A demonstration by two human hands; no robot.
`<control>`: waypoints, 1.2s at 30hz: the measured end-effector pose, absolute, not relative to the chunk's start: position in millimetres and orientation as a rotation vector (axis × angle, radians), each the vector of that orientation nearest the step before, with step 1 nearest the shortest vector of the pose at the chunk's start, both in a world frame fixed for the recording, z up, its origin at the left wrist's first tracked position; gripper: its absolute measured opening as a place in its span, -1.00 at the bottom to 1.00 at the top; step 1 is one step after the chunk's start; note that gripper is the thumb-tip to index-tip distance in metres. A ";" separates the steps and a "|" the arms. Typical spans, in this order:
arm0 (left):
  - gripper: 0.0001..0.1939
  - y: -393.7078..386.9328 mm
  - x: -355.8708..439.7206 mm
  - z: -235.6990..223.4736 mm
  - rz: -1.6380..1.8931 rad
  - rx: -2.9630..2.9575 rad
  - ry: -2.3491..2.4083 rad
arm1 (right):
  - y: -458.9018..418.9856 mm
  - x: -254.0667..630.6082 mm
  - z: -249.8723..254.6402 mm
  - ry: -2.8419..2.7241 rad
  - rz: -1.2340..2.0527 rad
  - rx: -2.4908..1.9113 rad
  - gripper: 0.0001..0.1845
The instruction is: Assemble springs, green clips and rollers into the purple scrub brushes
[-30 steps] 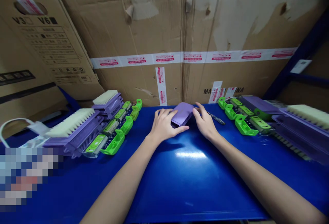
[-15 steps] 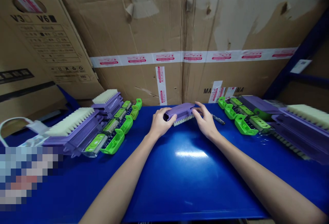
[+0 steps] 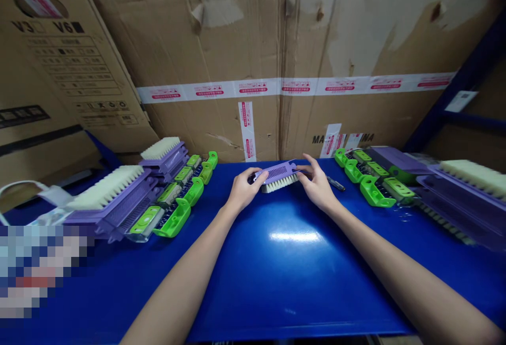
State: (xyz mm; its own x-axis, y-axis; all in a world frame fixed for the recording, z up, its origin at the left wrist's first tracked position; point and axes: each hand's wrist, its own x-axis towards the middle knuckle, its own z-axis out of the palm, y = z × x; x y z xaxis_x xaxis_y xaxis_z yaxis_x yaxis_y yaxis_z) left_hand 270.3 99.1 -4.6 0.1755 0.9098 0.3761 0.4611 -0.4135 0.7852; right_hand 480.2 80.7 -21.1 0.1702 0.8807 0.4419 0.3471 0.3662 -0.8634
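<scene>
Between my two hands is a purple brush head with cream bristles along its lower side and a slotted face turned toward me. My left hand closes on its left end, thumb in front and the fingers mostly hidden behind. At the other end my right hand pinches the brush head with thumb and a finger, while another finger sticks up. Just right of that hand a dark slim tool, perhaps a pen or screwdriver, lies on the blue table.
Purple brush heads with bristles up stand at the left, beside bright green clip-like parts. More green parts and purple brush pieces lie at the right. Cardboard boxes wall the back. A white cable lies far left.
The brush head has been tilted in my hands, so its slotted face and bristles now show more and its smooth top less. Both hands stay at about the same place.
</scene>
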 end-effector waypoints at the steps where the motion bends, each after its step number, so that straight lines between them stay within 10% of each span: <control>1: -0.57 99.1 270.1 -4.7 1.156 1.967 1.290 | 81.4 480.9 -21.5 -1.414 0.540 -1.200 -0.35; 36: -0.49 104.3 264.2 -9.8 1.193 2.380 1.277 | 75.7 492.2 -12.7 -1.725 0.098 -1.393 -0.44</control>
State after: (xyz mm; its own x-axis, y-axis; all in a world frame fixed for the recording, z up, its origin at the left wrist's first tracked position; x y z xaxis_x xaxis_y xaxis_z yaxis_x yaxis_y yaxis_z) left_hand 264.2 104.3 -9.8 0.3057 0.7671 0.5640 0.6149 -0.6113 0.4982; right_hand 492.2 75.7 -12.7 0.0277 0.8178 0.5749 0.7471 0.3652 -0.5554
